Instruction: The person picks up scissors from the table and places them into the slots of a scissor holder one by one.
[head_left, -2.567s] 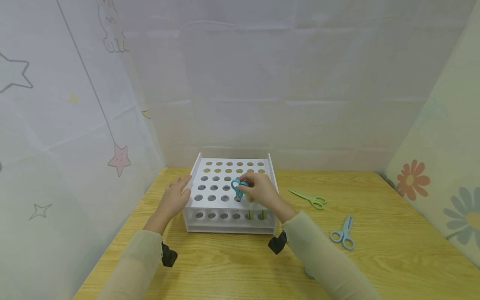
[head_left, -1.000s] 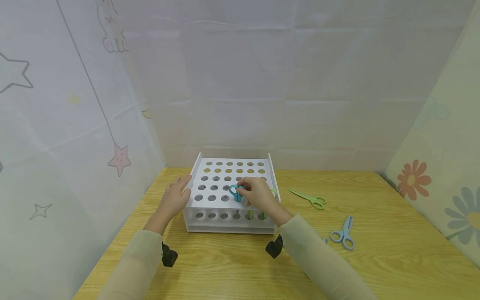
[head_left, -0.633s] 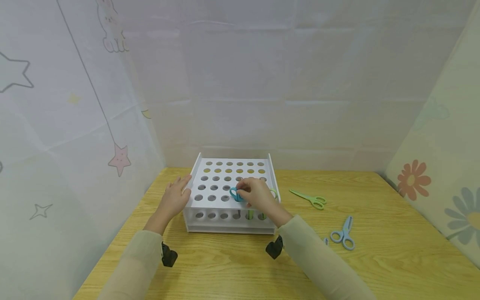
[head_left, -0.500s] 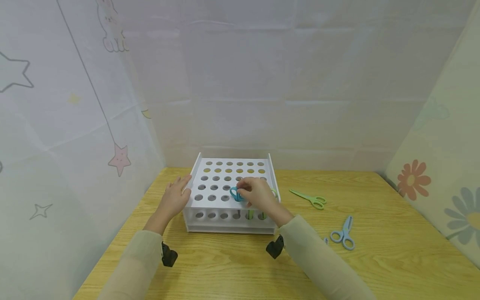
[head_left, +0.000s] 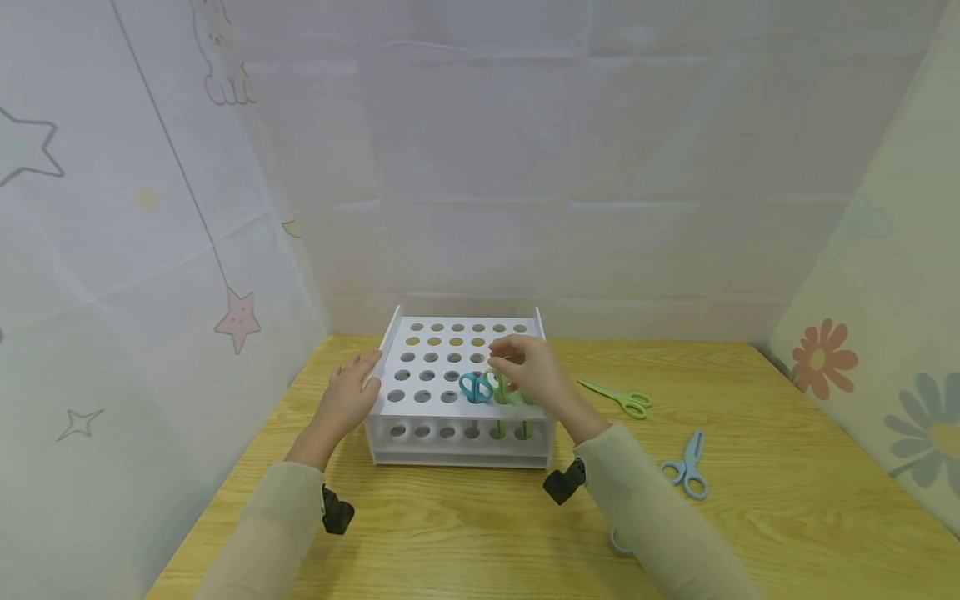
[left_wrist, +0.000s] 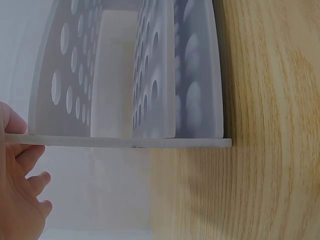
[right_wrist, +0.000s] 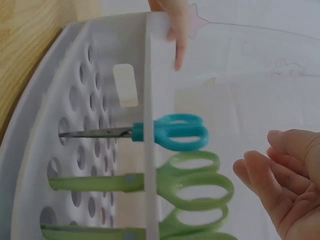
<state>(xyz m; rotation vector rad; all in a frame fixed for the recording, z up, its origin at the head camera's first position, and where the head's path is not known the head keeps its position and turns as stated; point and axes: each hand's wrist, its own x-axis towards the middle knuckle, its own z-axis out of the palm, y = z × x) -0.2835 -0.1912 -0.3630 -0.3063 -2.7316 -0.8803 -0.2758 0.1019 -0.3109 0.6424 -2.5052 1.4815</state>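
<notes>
A white two-tier rack (head_left: 435, 408) with rows of round holes stands on the table. My left hand (head_left: 351, 392) grips the rack's left side panel, thumb on one face and fingers on the other in the left wrist view. Teal-handled scissors (right_wrist: 137, 132) stand blades-down in a front-row hole, their tip reaching the lower tier. Beside them, two pairs of green scissors (right_wrist: 100, 183) stand in neighbouring holes, handles above the top plate. My right hand (head_left: 534, 367) hovers over these handles with fingers loosely bent, holding nothing and apart from the scissors.
Light green scissors (head_left: 618, 396) lie on the table (head_left: 450, 533) right of the rack. Blue-grey scissors (head_left: 687, 468) lie nearer. Another blue-grey handle loop (head_left: 618, 543) shows partly under the right sleeve (head_left: 652, 508). Patterned cloth walls enclose the table.
The teal scissors have gone down into the front-row hole, and my right hand has let go of them. It has moved up and right. My left hand has stayed on the rack.
</notes>
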